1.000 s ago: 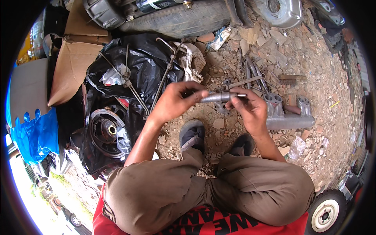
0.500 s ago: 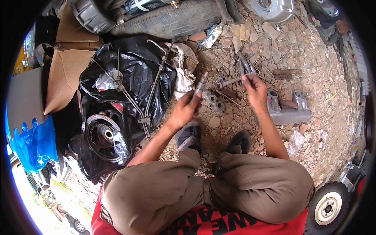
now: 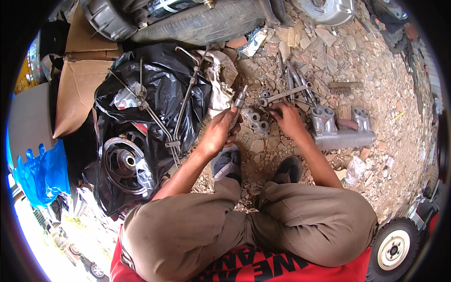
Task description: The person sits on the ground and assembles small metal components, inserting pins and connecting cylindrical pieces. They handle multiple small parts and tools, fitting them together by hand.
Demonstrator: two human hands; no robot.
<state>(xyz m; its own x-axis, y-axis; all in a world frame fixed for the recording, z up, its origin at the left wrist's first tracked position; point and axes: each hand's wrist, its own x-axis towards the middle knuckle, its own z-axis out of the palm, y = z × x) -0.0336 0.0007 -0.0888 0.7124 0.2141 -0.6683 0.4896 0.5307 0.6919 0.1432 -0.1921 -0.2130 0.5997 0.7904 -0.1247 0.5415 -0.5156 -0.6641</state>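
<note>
My left hand (image 3: 220,130) is closed around a stepped metal cylinder (image 3: 239,100) with a narrow tip, which looks like a fuel injector and points up and away from me. To its right, my right hand (image 3: 290,121) reaches down with bent fingers apart over the small parts on the ground; whether the fingertips touch anything is hard to see. Just beyond them lies a combination wrench (image 3: 286,94), across some dark metal rods (image 3: 294,75). Between my hands sit several small grey metal pieces with round holes (image 3: 258,123).
A silver manifold-like casting (image 3: 345,138) lies to the right. At left, black plastic (image 3: 155,89) carries bent metal pipes (image 3: 188,91) and a round pulley-like part (image 3: 123,164). A tyre (image 3: 202,26) lies at the back; a wheel (image 3: 393,249) stands lower right. Stony rubble covers the ground.
My right hand has moved left and nearer to me, away from the wrench, toward the small metal parts. My left hand still holds the metal cylinder and has barely moved.
</note>
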